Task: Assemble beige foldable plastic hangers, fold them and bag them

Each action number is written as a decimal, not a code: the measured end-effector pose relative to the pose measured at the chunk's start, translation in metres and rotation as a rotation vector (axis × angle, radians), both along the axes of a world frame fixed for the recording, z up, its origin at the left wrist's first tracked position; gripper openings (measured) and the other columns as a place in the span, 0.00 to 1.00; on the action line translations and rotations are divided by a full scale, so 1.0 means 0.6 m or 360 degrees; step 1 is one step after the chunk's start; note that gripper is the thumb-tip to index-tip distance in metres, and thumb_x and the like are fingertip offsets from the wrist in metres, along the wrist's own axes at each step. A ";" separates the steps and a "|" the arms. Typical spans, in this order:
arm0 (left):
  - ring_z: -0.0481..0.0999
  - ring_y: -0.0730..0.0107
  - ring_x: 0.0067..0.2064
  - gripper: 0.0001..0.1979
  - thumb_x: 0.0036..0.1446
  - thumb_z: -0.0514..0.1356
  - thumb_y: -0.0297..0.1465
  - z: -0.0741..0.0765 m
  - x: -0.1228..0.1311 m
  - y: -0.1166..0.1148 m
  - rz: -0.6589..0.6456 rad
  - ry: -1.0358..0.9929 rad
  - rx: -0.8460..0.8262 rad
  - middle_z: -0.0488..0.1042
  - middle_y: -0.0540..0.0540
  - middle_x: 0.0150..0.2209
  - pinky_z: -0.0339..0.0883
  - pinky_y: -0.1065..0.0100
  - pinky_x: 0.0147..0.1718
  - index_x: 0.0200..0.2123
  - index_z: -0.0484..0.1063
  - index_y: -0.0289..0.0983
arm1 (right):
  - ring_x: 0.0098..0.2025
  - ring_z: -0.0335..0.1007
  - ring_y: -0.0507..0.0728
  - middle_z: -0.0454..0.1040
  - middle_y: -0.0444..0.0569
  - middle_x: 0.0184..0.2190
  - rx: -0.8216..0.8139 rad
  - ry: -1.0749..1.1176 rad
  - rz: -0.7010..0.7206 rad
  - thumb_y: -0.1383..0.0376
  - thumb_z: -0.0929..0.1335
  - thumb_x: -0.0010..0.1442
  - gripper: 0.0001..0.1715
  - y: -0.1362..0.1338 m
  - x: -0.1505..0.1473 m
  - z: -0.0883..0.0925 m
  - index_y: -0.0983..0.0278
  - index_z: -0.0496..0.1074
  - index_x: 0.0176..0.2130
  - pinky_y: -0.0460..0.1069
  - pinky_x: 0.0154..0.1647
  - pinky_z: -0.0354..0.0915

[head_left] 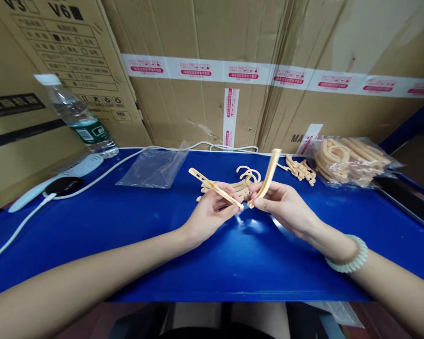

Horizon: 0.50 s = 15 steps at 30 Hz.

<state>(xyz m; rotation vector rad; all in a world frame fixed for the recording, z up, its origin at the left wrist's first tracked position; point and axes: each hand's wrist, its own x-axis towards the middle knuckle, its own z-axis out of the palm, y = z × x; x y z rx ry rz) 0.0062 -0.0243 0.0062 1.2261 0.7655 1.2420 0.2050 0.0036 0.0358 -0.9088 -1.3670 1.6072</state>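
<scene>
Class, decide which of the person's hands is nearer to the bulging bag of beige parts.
Right. The right hand is to the left of the bag, on its near side; the left hand is farther left.

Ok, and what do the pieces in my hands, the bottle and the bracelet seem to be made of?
Left piece and right piece: probably plastic, cream with a slight sheen; the left one's neatly slotted shape looks moulded.
Bottle: likely glossy plastic; it's see-through and catches highlights.
Bracelet: pale, beaded and smooth-looking, perhaps stone, glass or plastic; the look leaves that open.
</scene>
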 end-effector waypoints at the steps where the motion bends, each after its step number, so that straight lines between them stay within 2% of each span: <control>1: 0.80 0.67 0.40 0.15 0.52 0.69 0.28 0.000 0.000 0.000 -0.0005 0.0009 0.0005 0.78 0.49 0.35 0.73 0.63 0.47 0.38 0.65 0.38 | 0.36 0.79 0.54 0.81 0.45 0.33 0.0060 -0.0033 -0.0002 0.64 0.81 0.45 0.22 -0.002 -0.001 0.000 0.63 0.77 0.40 0.53 0.49 0.73; 6: 0.80 0.69 0.36 0.15 0.50 0.70 0.26 0.001 0.002 -0.001 -0.0023 0.0086 0.0021 0.78 0.50 0.33 0.74 0.65 0.43 0.37 0.67 0.38 | 0.36 0.78 0.55 0.81 0.46 0.33 0.0270 -0.0188 0.0043 0.62 0.81 0.46 0.19 -0.008 -0.005 0.003 0.63 0.76 0.37 0.54 0.47 0.74; 15: 0.82 0.59 0.42 0.15 0.46 0.73 0.30 0.007 0.000 -0.010 0.0040 0.0103 -0.0034 0.82 0.45 0.37 0.77 0.61 0.44 0.35 0.71 0.37 | 0.36 0.79 0.57 0.81 0.46 0.32 0.0436 -0.0234 0.0085 0.61 0.80 0.46 0.15 -0.009 -0.007 0.003 0.62 0.76 0.32 0.55 0.46 0.74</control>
